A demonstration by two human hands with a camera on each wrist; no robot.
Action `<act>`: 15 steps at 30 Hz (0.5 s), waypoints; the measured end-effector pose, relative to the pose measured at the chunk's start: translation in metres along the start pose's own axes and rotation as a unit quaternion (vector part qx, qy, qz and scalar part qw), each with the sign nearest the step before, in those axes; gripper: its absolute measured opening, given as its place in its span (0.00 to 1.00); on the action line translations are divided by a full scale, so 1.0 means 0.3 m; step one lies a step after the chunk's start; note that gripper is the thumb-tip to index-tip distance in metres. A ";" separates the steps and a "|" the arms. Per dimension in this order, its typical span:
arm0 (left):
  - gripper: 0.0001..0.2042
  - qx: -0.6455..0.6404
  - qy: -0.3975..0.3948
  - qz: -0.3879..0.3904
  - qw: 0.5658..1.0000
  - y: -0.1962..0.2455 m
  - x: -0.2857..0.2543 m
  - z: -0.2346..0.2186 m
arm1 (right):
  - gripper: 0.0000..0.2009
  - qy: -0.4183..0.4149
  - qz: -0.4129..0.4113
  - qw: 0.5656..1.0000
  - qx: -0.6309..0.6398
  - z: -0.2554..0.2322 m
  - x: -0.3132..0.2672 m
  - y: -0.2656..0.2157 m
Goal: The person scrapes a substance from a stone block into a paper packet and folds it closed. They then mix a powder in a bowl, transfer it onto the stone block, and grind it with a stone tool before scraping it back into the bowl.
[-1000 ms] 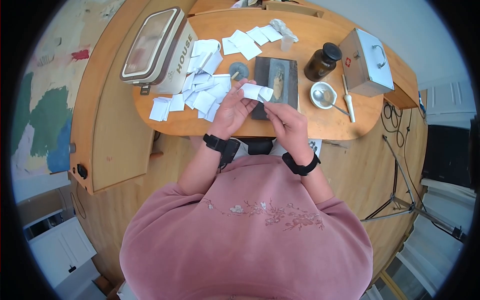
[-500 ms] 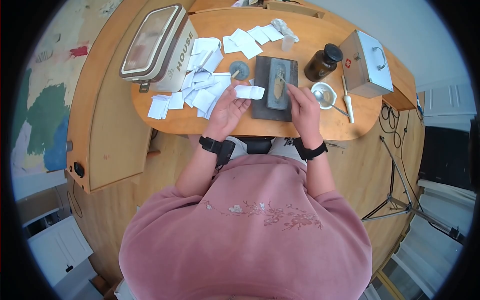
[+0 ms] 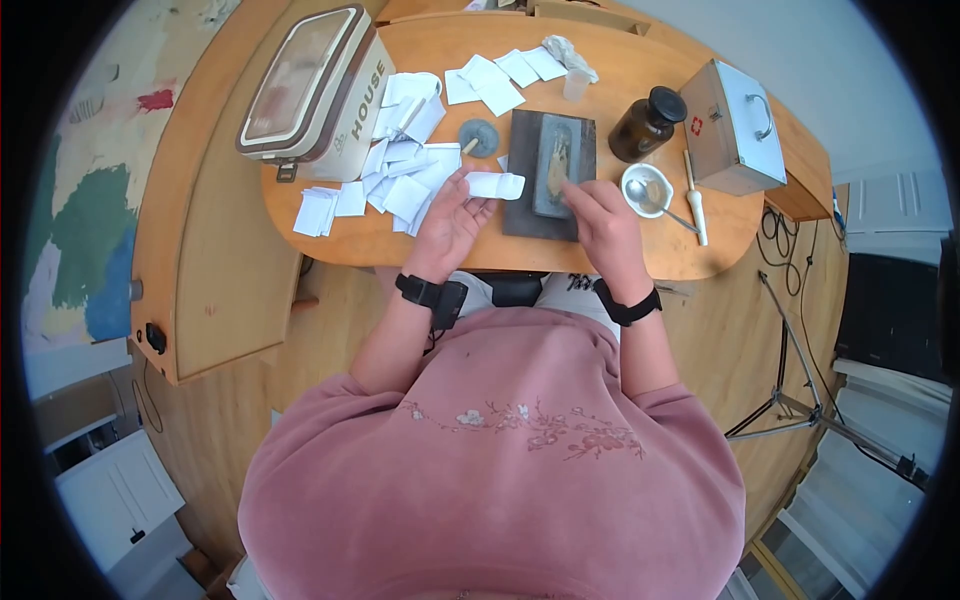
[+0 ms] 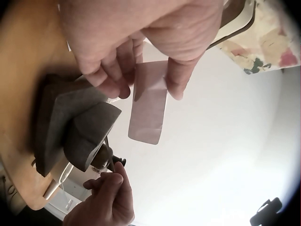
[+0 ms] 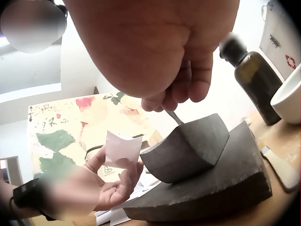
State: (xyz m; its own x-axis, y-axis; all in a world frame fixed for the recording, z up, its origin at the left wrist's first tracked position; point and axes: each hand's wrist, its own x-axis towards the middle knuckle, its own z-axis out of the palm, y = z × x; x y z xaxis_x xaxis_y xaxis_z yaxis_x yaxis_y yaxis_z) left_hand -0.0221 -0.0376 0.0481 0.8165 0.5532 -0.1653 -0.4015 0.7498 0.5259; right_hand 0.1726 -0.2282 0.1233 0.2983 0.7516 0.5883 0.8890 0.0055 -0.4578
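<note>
Head view faces down; nearer wrist views share the trough [image 5: 195, 148].

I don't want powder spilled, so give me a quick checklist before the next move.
1. Left hand gripping the white paper: ok.
2. Right hand holding the thin tool: ok.
3. Grey trough resting on the dark slab: ok.
4. Powder available in the trough: ok.
5. Tool tip loaded: cannot tell, hidden.
6. Brown jar capped: ok.
</note>
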 end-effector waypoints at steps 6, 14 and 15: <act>0.20 0.005 0.000 0.006 1.000 0.010 -0.006 -0.006 | 0.19 -0.121 -0.071 0.989 -0.039 -0.075 -0.052 -0.013; 0.21 0.009 0.011 -0.007 1.000 -0.005 -0.003 0.013 | 0.15 -0.012 -0.015 0.999 -0.033 0.014 -0.063 0.003; 0.21 0.010 0.007 -0.006 1.000 -0.005 -0.006 0.013 | 0.15 -0.003 0.003 1.000 -0.018 0.026 -0.078 -0.004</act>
State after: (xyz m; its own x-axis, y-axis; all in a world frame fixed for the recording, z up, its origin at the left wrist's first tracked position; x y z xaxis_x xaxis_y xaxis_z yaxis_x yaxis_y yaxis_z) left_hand -0.0214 -0.0411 0.0508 0.8150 0.5497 -0.1830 -0.3837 0.7488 0.5405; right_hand 0.1618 -0.2405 0.1049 0.3027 0.7550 0.5817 0.8988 -0.0231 -0.4378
